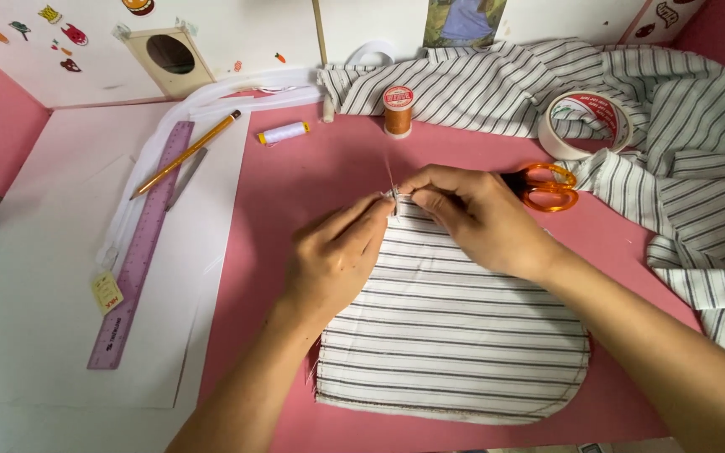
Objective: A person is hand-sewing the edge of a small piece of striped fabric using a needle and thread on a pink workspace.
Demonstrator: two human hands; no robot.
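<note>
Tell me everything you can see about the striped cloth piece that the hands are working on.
The striped cloth piece looks like thin woven cotton, white with dark narrow stripes. Its near corners are rounded, and a stitched seam follows that curved edge. It lies flat on the pink table. The left hand and the right hand both pinch its far edge, where a fine thread seems to rise; whether there is a needle cannot be told.

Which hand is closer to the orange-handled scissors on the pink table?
Right. The right hand lies just beside the orange-handled scissors, partly covering the blades; the left hand is farther off, across the striped fabric piece.
</note>
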